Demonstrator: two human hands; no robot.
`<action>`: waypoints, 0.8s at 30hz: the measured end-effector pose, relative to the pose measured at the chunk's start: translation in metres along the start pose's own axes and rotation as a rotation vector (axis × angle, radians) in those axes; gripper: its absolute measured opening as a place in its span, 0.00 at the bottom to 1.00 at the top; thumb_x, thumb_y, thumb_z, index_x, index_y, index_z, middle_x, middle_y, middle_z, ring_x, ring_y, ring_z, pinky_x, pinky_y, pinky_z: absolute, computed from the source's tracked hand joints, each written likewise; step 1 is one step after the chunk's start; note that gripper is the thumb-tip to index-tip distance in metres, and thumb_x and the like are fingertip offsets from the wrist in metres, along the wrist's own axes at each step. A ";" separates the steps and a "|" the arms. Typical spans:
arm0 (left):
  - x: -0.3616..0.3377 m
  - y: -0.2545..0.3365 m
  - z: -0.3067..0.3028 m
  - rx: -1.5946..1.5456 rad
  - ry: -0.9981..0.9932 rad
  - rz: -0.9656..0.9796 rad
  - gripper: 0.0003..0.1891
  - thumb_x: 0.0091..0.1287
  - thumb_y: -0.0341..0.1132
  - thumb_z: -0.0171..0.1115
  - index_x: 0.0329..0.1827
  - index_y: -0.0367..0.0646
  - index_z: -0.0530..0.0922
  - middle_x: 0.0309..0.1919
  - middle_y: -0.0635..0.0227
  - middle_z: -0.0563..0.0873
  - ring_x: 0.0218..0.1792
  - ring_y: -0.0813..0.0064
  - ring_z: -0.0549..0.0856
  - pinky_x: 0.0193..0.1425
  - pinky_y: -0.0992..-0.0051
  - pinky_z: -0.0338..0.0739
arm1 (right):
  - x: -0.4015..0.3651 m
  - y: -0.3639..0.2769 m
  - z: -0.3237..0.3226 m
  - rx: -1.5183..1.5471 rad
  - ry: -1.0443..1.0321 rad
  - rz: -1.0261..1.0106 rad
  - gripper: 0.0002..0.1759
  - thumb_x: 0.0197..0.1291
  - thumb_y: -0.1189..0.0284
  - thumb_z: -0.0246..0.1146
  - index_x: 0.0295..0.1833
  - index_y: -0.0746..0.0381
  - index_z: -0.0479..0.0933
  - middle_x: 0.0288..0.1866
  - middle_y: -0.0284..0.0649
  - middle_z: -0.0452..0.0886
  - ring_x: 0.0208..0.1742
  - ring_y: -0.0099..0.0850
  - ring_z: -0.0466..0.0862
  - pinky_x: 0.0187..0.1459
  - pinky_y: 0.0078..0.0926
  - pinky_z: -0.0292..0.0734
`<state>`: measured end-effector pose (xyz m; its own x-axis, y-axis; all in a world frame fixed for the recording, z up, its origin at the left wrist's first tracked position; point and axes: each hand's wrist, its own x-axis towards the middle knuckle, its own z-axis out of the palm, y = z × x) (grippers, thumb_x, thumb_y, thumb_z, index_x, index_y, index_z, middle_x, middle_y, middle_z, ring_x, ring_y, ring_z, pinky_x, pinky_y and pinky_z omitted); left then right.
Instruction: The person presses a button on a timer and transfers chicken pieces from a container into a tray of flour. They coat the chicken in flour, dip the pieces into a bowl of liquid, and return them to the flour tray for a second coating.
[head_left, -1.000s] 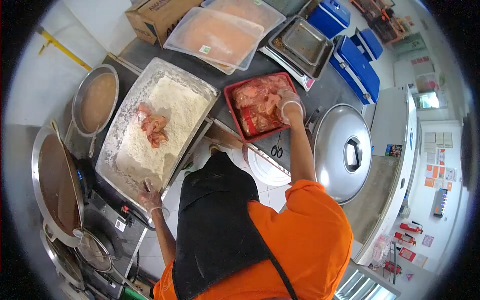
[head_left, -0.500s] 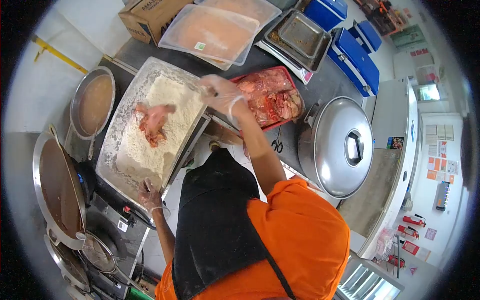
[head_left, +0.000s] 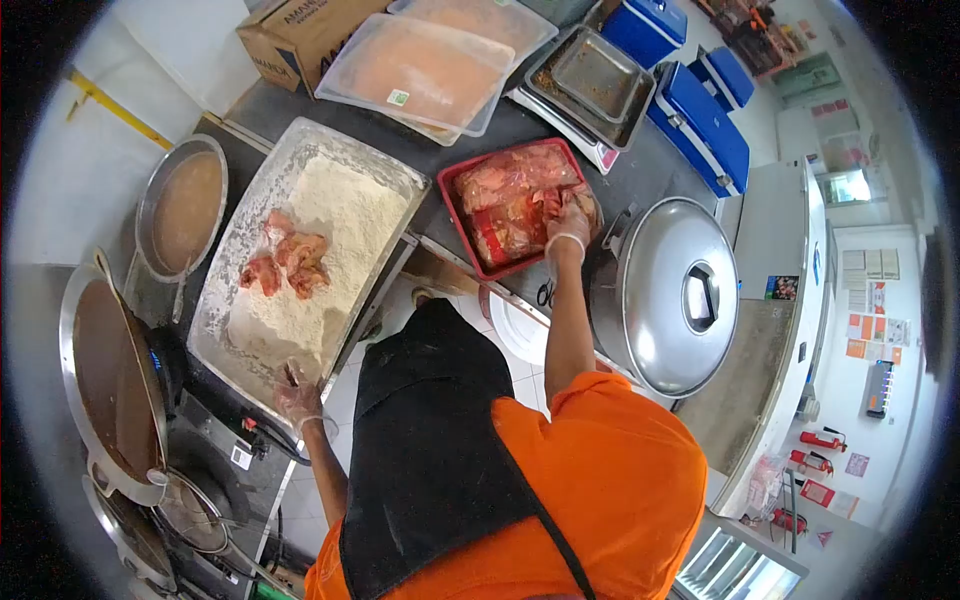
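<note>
A gloved right hand, my right hand [head_left: 568, 224], reaches into the red tray [head_left: 452, 222] with its fingers closed around a piece of raw meat [head_left: 548, 203]. More raw meat in clear plastic [head_left: 500, 185] fills that tray. My left hand [head_left: 297, 394], also gloved, is curled at the near corner of the large metal tray [head_left: 222, 305] and appears to grip its rim. White flour [head_left: 350, 205] covers much of the metal tray. Several raw meat pieces [head_left: 290, 255] lie on the flour, apart from both hands.
A lidded steel pot [head_left: 660, 290] stands right of the red tray, with scissors [head_left: 545, 292] between. Left are a bowl of cloudy liquid [head_left: 190, 205] and a wide pan of brown liquid [head_left: 110, 380]. Behind are plastic tubs [head_left: 420, 70], a scale with metal trays [head_left: 590, 85] and blue coolers [head_left: 700, 125].
My right hand has moved right, from the flour tray's edge into the red tray, and grasped meat. The pieces on the flour are now spread wider. My left hand has stayed put.
</note>
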<state>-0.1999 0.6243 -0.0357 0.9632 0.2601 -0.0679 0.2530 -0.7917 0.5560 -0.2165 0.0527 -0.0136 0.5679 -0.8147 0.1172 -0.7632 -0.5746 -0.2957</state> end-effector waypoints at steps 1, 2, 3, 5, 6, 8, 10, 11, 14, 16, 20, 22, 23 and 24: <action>-0.003 0.017 -0.009 -0.004 0.007 -0.006 0.21 0.69 0.48 0.52 0.42 0.36 0.80 0.36 0.51 0.85 0.37 0.58 0.84 0.41 0.65 0.75 | 0.002 0.004 -0.002 0.002 0.001 -0.010 0.14 0.41 0.72 0.69 0.38 0.59 0.78 0.42 0.49 0.82 0.43 0.48 0.82 0.46 0.39 0.76; -0.009 0.049 -0.027 0.025 -0.021 -0.029 0.21 0.69 0.48 0.52 0.43 0.36 0.80 0.36 0.51 0.85 0.37 0.58 0.84 0.41 0.64 0.75 | 0.001 0.011 -0.002 0.159 -0.033 0.099 0.15 0.44 0.71 0.69 0.40 0.60 0.77 0.38 0.47 0.82 0.39 0.41 0.82 0.44 0.35 0.77; -0.012 0.065 -0.037 0.055 -0.049 -0.050 0.21 0.69 0.49 0.52 0.43 0.37 0.81 0.36 0.51 0.85 0.36 0.58 0.85 0.41 0.64 0.75 | -0.003 0.015 -0.001 0.316 -0.068 0.209 0.17 0.46 0.69 0.68 0.42 0.62 0.76 0.34 0.44 0.81 0.34 0.34 0.83 0.41 0.31 0.79; -0.012 0.059 -0.033 0.030 -0.016 -0.030 0.20 0.69 0.48 0.52 0.43 0.37 0.80 0.35 0.51 0.85 0.35 0.57 0.84 0.40 0.64 0.75 | -0.010 0.003 -0.020 0.372 -0.025 0.119 0.13 0.49 0.72 0.66 0.40 0.63 0.74 0.28 0.39 0.79 0.30 0.27 0.80 0.31 0.27 0.76; -0.012 0.055 -0.030 0.009 0.011 -0.003 0.20 0.69 0.48 0.52 0.43 0.37 0.80 0.33 0.51 0.85 0.34 0.56 0.84 0.40 0.63 0.75 | -0.010 0.001 -0.026 0.588 -0.084 0.231 0.11 0.51 0.74 0.64 0.39 0.62 0.73 0.28 0.38 0.78 0.29 0.26 0.79 0.27 0.26 0.75; -0.010 0.046 -0.024 0.012 0.000 -0.030 0.19 0.70 0.47 0.52 0.42 0.37 0.80 0.32 0.51 0.85 0.33 0.56 0.84 0.39 0.63 0.75 | -0.011 -0.020 -0.051 0.877 -0.185 0.347 0.07 0.54 0.80 0.60 0.35 0.59 0.68 0.26 0.32 0.74 0.23 0.22 0.76 0.19 0.20 0.71; -0.011 0.048 -0.027 0.019 -0.004 -0.061 0.19 0.70 0.47 0.52 0.42 0.38 0.80 0.31 0.50 0.85 0.32 0.56 0.84 0.38 0.63 0.75 | -0.013 -0.037 -0.059 1.048 -0.212 0.227 0.08 0.54 0.80 0.60 0.33 0.59 0.67 0.25 0.31 0.72 0.21 0.22 0.75 0.19 0.20 0.71; -0.014 0.057 -0.032 0.036 -0.006 -0.042 0.19 0.70 0.46 0.52 0.42 0.38 0.80 0.30 0.51 0.84 0.32 0.56 0.84 0.38 0.63 0.75 | -0.015 -0.048 -0.065 1.215 -0.232 0.107 0.09 0.53 0.80 0.61 0.31 0.58 0.66 0.24 0.30 0.71 0.20 0.22 0.75 0.19 0.19 0.71; -0.012 0.057 -0.035 0.043 -0.018 -0.063 0.18 0.70 0.46 0.52 0.42 0.38 0.80 0.29 0.51 0.84 0.32 0.55 0.84 0.38 0.63 0.75 | -0.034 -0.110 -0.086 1.057 -0.450 -0.224 0.06 0.57 0.74 0.60 0.31 0.60 0.70 0.24 0.32 0.72 0.24 0.22 0.76 0.24 0.20 0.76; -0.012 0.051 -0.028 0.028 -0.047 -0.090 0.17 0.70 0.46 0.52 0.42 0.39 0.80 0.30 0.51 0.84 0.32 0.55 0.84 0.38 0.63 0.75 | -0.068 -0.170 -0.109 1.253 -0.668 -0.224 0.09 0.58 0.67 0.62 0.39 0.60 0.73 0.32 0.35 0.76 0.29 0.24 0.78 0.28 0.20 0.78; -0.006 0.000 0.003 0.178 0.141 0.162 0.15 0.68 0.46 0.54 0.41 0.44 0.80 0.29 0.51 0.84 0.31 0.51 0.84 0.36 0.59 0.74 | -0.062 -0.183 -0.055 0.763 -0.447 -0.454 0.12 0.61 0.65 0.58 0.44 0.61 0.77 0.44 0.42 0.79 0.41 0.33 0.82 0.40 0.27 0.79; -0.007 -0.026 0.017 -0.144 0.107 0.062 0.13 0.65 0.46 0.56 0.41 0.47 0.80 0.30 0.49 0.84 0.31 0.46 0.83 0.35 0.55 0.73 | -0.054 -0.140 -0.030 -0.353 0.123 -0.733 0.24 0.57 0.68 0.56 0.59 0.65 0.69 0.52 0.49 0.76 0.52 0.44 0.77 0.56 0.43 0.70; -0.006 -0.029 0.018 -0.094 0.104 0.050 0.13 0.64 0.46 0.57 0.41 0.47 0.79 0.31 0.50 0.84 0.32 0.47 0.83 0.36 0.55 0.73 | -0.032 -0.114 -0.007 -0.275 -0.073 -0.401 0.27 0.56 0.64 0.56 0.60 0.66 0.68 0.53 0.51 0.76 0.52 0.45 0.76 0.57 0.45 0.68; -0.012 -0.017 0.011 0.193 0.262 0.277 0.13 0.64 0.45 0.57 0.43 0.47 0.80 0.32 0.51 0.84 0.34 0.48 0.83 0.39 0.56 0.74 | -0.036 -0.093 -0.022 -0.095 0.106 -0.560 0.26 0.55 0.61 0.58 0.57 0.65 0.72 0.52 0.50 0.76 0.52 0.45 0.75 0.58 0.46 0.65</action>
<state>-0.2145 0.6287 -0.0539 0.9478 0.1345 0.2890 0.0238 -0.9339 0.3567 -0.1730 0.1341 0.0305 0.8629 -0.3852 0.3273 -0.3825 -0.9209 -0.0754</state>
